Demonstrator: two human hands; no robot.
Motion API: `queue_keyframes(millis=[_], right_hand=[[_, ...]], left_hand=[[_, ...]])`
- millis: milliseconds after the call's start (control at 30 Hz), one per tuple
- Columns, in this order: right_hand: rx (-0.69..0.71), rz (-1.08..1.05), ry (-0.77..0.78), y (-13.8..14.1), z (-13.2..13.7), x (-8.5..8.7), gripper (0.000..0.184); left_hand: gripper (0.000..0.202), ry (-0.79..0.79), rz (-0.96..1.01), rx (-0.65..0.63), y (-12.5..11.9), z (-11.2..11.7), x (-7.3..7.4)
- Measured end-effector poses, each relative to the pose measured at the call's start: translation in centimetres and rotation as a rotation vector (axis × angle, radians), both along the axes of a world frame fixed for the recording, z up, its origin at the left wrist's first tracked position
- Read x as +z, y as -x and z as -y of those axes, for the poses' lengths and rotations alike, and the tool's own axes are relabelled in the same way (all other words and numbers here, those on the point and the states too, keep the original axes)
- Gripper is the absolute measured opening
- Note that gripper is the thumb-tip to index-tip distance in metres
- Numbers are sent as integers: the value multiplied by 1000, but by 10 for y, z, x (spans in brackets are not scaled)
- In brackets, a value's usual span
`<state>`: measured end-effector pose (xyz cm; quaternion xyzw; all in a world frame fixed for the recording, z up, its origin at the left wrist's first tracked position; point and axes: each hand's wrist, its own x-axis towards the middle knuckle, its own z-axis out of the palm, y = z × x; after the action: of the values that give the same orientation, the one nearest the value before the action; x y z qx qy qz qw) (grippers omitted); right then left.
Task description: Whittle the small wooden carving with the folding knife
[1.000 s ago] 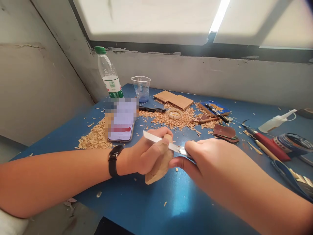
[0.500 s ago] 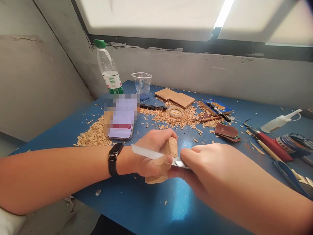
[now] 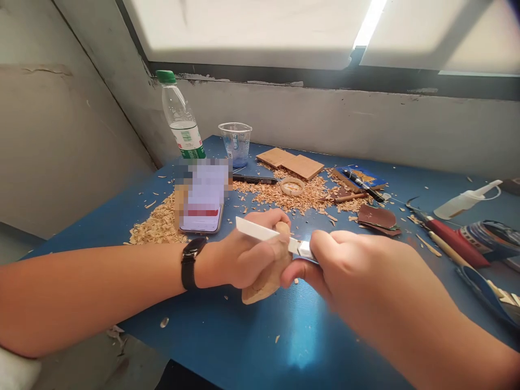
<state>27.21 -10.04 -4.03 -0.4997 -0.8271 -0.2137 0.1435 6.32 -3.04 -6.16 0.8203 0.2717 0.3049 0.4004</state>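
Observation:
My left hand (image 3: 254, 252) is closed around a pale carved piece of wood (image 3: 262, 284), whose lower end sticks out below the fingers and whose top shows by the index finger. In my right hand (image 3: 345, 262) is a utility knife (image 3: 304, 250), its long snap-off blade extended leftward across the wood and over my left thumb area. Most of the knife's handle is hidden inside the right fist. The right thumb lies against or very near the wood's right side. Both hands are above the blue table (image 3: 252, 346).
Behind the hands stand a phone (image 3: 205, 200), a bottle (image 3: 184, 119) and a plastic cup (image 3: 235, 143). Wood shavings (image 3: 156, 225) surround a tape ring (image 3: 292, 186) and thin boards (image 3: 290, 162). Rightward lie sandpaper (image 3: 377, 218), a glue bottle (image 3: 467, 199) and a red-handled tool (image 3: 459, 241).
My right hand has lifted the knife slightly up and to the right, and its blade sits higher across the wood. The left hand has tilted the wood a little.

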Motion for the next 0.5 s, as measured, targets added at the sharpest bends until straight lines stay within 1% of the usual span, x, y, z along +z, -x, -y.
queue_keyframes(millis=[33,100,167,233,300,333,400,500], right_hand=[[-20,-4,-24,0,-2,-1,53],[-13,-25,-37,-1,-5,-1,62],[54,-43,9,-2,-7,4,62],[134,-50,91,-2,-5,10,54],[203,-43,173,-1,-2,16,42],[235,-41,185,0,0,17,37],[274,-49,218,2,3,18,28],[279,-87,296,3,5,16,20]], left_hand=[[31,-33,-9,0,0,-1,1],[35,-40,-18,-3,1,-2,2],[41,-17,-14,-3,3,-3,1],[46,3,-21,-8,4,-3,-1],[49,6,-42,-16,5,-3,-3],[49,10,-53,-23,6,-3,-4],[49,9,-56,-38,5,-3,-5],[50,10,-50,-34,4,-4,-6]])
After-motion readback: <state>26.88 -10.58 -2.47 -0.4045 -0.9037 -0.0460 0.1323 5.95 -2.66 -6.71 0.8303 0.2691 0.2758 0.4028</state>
